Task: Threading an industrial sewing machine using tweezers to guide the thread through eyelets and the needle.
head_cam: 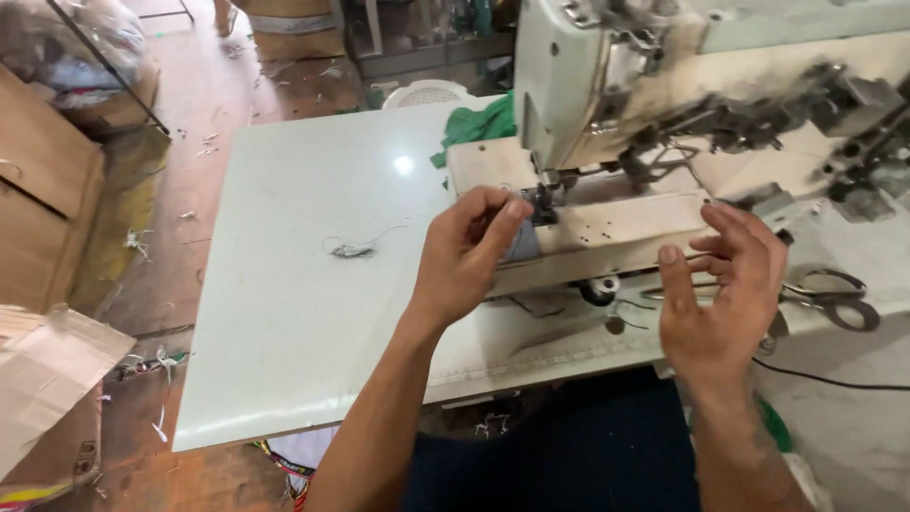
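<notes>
A cream industrial sewing machine stands on a white table. My left hand is raised in front of the needle and presser foot, thumb and fingers pinched together near it; a thread between them is too fine to confirm. My right hand hovers at the front right of the machine bed, fingers spread and holding nothing. A small grey piece lies under the foot beside my left fingers.
Loose dark thread lies on the table's left half. Scissors rest to the right of my right hand. Green fabric sits behind the machine. Cardboard boxes stand on the floor at the left, with scraps scattered about.
</notes>
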